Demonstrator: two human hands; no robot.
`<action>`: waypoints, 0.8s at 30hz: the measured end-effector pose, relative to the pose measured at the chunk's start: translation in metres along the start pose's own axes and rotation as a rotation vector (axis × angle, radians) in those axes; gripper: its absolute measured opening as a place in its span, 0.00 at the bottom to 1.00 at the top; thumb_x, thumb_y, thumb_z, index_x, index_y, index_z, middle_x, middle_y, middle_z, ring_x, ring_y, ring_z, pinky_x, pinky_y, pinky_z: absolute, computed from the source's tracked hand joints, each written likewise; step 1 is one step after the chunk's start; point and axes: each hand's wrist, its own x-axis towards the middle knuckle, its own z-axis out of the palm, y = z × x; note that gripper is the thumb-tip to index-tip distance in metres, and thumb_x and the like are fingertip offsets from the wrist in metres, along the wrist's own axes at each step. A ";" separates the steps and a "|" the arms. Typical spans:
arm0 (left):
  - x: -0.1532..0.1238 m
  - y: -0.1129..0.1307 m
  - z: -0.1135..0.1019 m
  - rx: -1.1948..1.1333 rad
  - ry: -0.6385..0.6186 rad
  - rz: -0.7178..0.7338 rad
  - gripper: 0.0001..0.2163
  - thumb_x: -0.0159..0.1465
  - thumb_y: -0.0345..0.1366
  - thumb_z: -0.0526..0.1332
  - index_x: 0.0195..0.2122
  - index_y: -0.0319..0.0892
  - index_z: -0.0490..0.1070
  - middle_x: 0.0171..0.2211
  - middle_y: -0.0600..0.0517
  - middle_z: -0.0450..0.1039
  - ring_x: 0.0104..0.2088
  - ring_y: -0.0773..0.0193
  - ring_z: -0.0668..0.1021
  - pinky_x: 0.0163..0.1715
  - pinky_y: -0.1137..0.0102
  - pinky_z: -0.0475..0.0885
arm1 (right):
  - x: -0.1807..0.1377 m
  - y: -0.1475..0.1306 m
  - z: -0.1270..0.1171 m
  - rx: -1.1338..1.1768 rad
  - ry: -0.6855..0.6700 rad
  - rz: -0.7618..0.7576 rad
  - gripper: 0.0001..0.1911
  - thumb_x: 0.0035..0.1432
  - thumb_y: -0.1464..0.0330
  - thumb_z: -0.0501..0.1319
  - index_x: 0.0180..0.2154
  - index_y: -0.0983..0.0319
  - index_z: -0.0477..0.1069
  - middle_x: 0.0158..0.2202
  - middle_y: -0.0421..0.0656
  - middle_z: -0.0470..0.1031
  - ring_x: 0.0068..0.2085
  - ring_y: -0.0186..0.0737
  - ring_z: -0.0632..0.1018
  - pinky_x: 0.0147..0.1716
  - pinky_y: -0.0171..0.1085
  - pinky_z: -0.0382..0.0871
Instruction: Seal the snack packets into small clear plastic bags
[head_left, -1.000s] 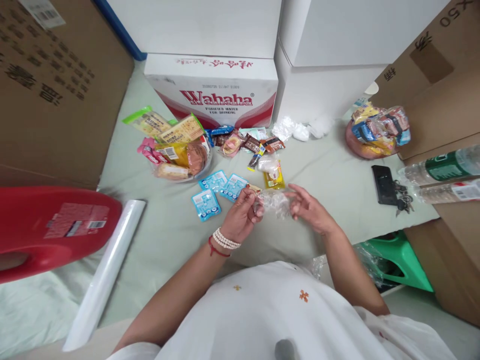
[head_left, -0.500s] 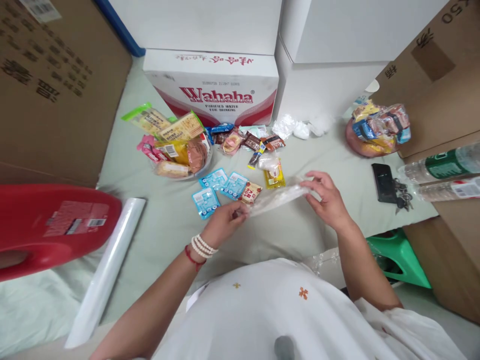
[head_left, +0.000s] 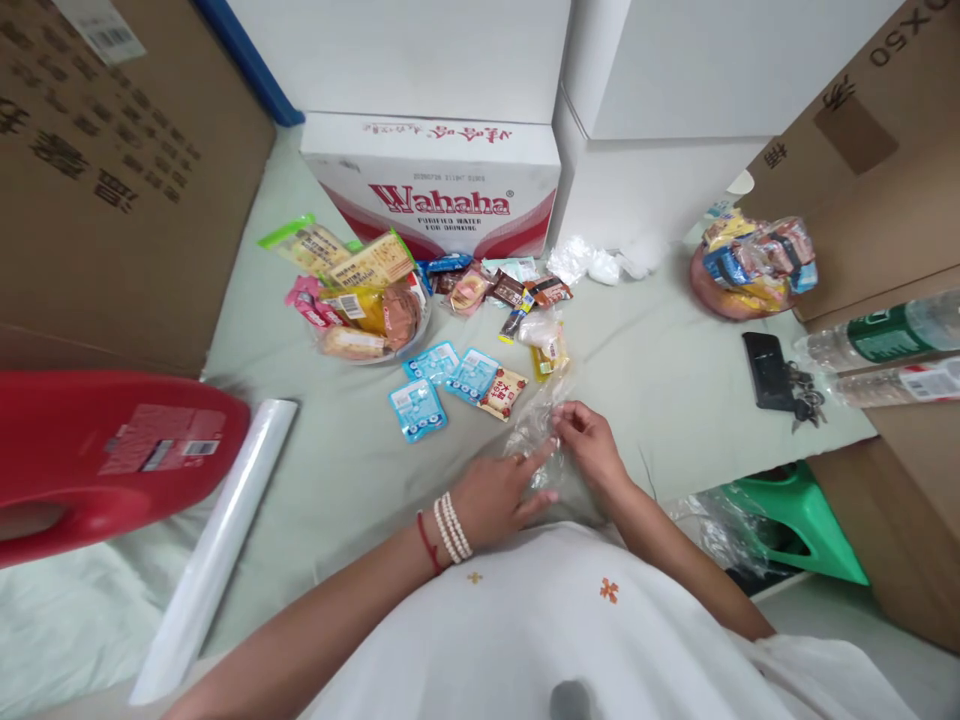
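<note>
A crumpled piece of clear plastic film point(head_left: 541, 425) lies on the pale green cloth point(head_left: 660, 360) close to my body. My left hand point(head_left: 502, 490), with bead bracelets and a red string at the wrist, rests on the film with its fingers stretched out. My right hand point(head_left: 589, 440) pinches the film's near edge with its fingertips. Just beyond the film lie three blue sachets point(head_left: 442, 380) and a small red-and-cream snack packet point(head_left: 502, 392).
A glass dish heaped with snacks point(head_left: 360, 310) and loose wrapped snacks point(head_left: 525, 300) lie before a Wahaha box point(head_left: 435, 185). A film-wrapped pink plate of snacks point(head_left: 754, 265), a phone with keys point(head_left: 776, 375), bottles point(head_left: 885, 350), a film roll point(head_left: 217, 540), a red jug point(head_left: 105, 450) and cardboard boxes surround.
The film was stretched in the air between both hands; now it is down on the cloth near my body. Both hands came closer together and lower, the left one flattening onto it.
</note>
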 end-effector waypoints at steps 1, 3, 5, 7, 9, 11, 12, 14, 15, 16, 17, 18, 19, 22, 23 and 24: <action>-0.001 -0.003 -0.001 -0.065 0.043 -0.036 0.24 0.69 0.50 0.59 0.62 0.46 0.72 0.33 0.45 0.79 0.28 0.55 0.77 0.33 0.63 0.69 | 0.000 0.001 -0.004 0.006 -0.002 0.004 0.17 0.53 0.53 0.71 0.35 0.58 0.75 0.28 0.38 0.72 0.30 0.36 0.71 0.31 0.36 0.69; -0.001 -0.007 -0.002 -0.166 0.213 -0.158 0.20 0.71 0.50 0.55 0.57 0.46 0.74 0.34 0.47 0.80 0.28 0.57 0.77 0.34 0.64 0.69 | -0.003 0.000 -0.010 0.025 -0.027 0.026 0.17 0.54 0.52 0.70 0.37 0.58 0.76 0.29 0.39 0.73 0.31 0.38 0.72 0.30 0.36 0.69; 0.004 -0.008 0.000 -0.209 0.423 -0.253 0.19 0.67 0.52 0.61 0.52 0.45 0.75 0.39 0.47 0.79 0.31 0.57 0.78 0.36 0.63 0.70 | -0.009 -0.003 -0.012 0.024 -0.064 0.021 0.18 0.55 0.51 0.70 0.38 0.58 0.78 0.31 0.40 0.75 0.31 0.38 0.73 0.31 0.36 0.69; 0.013 -0.005 0.004 -0.273 0.512 -0.246 0.23 0.57 0.53 0.71 0.49 0.45 0.75 0.44 0.46 0.79 0.37 0.54 0.78 0.40 0.62 0.71 | -0.016 -0.007 -0.011 0.018 -0.135 -0.007 0.18 0.57 0.51 0.69 0.39 0.58 0.79 0.32 0.40 0.76 0.32 0.37 0.73 0.32 0.36 0.69; 0.023 -0.003 0.009 -0.457 0.435 -0.196 0.22 0.54 0.52 0.74 0.44 0.45 0.76 0.40 0.47 0.79 0.38 0.54 0.77 0.40 0.63 0.71 | -0.022 -0.009 -0.007 0.018 -0.220 -0.027 0.18 0.59 0.51 0.68 0.40 0.58 0.79 0.31 0.40 0.75 0.30 0.36 0.73 0.32 0.36 0.69; 0.031 -0.003 0.012 -0.735 0.357 -0.203 0.19 0.56 0.53 0.72 0.37 0.42 0.77 0.31 0.51 0.77 0.33 0.59 0.76 0.36 0.66 0.70 | -0.026 -0.010 -0.005 0.018 -0.237 -0.031 0.18 0.61 0.51 0.66 0.40 0.58 0.78 0.29 0.39 0.74 0.26 0.34 0.71 0.28 0.35 0.66; 0.033 -0.004 0.013 -0.861 0.357 -0.226 0.18 0.57 0.53 0.71 0.33 0.41 0.77 0.27 0.53 0.75 0.31 0.62 0.74 0.34 0.68 0.69 | -0.028 -0.011 -0.004 0.018 -0.206 -0.035 0.18 0.62 0.51 0.65 0.40 0.58 0.78 0.28 0.38 0.73 0.24 0.33 0.69 0.25 0.34 0.64; 0.033 -0.008 0.014 -1.023 0.414 -0.279 0.20 0.57 0.54 0.71 0.30 0.40 0.75 0.24 0.56 0.71 0.27 0.67 0.70 0.29 0.72 0.65 | -0.030 -0.012 -0.005 0.014 -0.119 -0.039 0.18 0.62 0.50 0.64 0.41 0.58 0.77 0.29 0.37 0.73 0.22 0.31 0.65 0.22 0.34 0.61; 0.032 -0.011 0.013 -1.059 0.443 -0.299 0.20 0.57 0.54 0.71 0.30 0.40 0.75 0.23 0.57 0.70 0.26 0.69 0.68 0.28 0.73 0.64 | -0.031 -0.012 -0.006 0.013 -0.084 -0.040 0.18 0.62 0.50 0.64 0.41 0.58 0.76 0.30 0.37 0.73 0.22 0.31 0.65 0.22 0.34 0.59; 0.030 -0.014 0.012 -1.077 0.463 -0.313 0.20 0.56 0.54 0.72 0.30 0.40 0.75 0.23 0.58 0.69 0.25 0.70 0.67 0.28 0.74 0.63 | -0.032 -0.012 -0.008 0.010 -0.063 -0.039 0.18 0.62 0.50 0.64 0.42 0.58 0.76 0.30 0.37 0.73 0.22 0.31 0.64 0.22 0.34 0.59; 0.028 -0.017 0.011 -1.091 0.479 -0.323 0.20 0.56 0.53 0.73 0.30 0.40 0.74 0.23 0.58 0.68 0.26 0.71 0.66 0.28 0.74 0.63 | -0.032 -0.012 -0.010 0.003 -0.056 -0.038 0.18 0.62 0.51 0.64 0.42 0.58 0.76 0.30 0.37 0.73 0.22 0.31 0.64 0.22 0.34 0.59; 0.025 -0.019 0.009 -1.113 0.495 -0.334 0.20 0.55 0.53 0.74 0.30 0.40 0.74 0.24 0.59 0.68 0.26 0.71 0.66 0.28 0.74 0.63 | -0.032 -0.012 -0.013 -0.005 -0.053 -0.039 0.18 0.62 0.51 0.64 0.42 0.58 0.76 0.30 0.37 0.73 0.22 0.31 0.64 0.23 0.34 0.59; 0.021 -0.022 0.007 -1.137 0.512 -0.345 0.20 0.54 0.53 0.74 0.31 0.40 0.74 0.24 0.59 0.68 0.27 0.71 0.67 0.29 0.75 0.63 | -0.033 -0.011 -0.016 -0.012 -0.051 -0.047 0.17 0.62 0.51 0.64 0.42 0.58 0.76 0.30 0.37 0.72 0.23 0.32 0.65 0.24 0.34 0.60; 0.010 -0.028 0.001 -1.209 0.536 -0.375 0.22 0.52 0.54 0.75 0.31 0.41 0.72 0.26 0.58 0.70 0.28 0.70 0.70 0.31 0.74 0.67 | -0.033 -0.010 -0.028 -0.037 -0.040 -0.096 0.16 0.64 0.53 0.63 0.40 0.58 0.76 0.29 0.37 0.72 0.26 0.33 0.66 0.28 0.34 0.62; 0.006 -0.029 -0.001 -1.249 0.529 -0.387 0.22 0.51 0.54 0.76 0.31 0.41 0.71 0.28 0.57 0.71 0.29 0.69 0.72 0.32 0.73 0.69 | -0.033 -0.010 -0.032 -0.057 -0.040 -0.115 0.15 0.64 0.53 0.63 0.40 0.58 0.76 0.30 0.37 0.71 0.27 0.34 0.67 0.29 0.34 0.63; 0.003 -0.029 -0.004 -1.299 0.511 -0.401 0.22 0.51 0.53 0.76 0.31 0.41 0.71 0.29 0.56 0.72 0.31 0.67 0.74 0.34 0.71 0.71 | -0.033 -0.010 -0.036 -0.087 -0.042 -0.137 0.14 0.65 0.54 0.63 0.39 0.58 0.76 0.30 0.38 0.71 0.29 0.34 0.69 0.32 0.35 0.64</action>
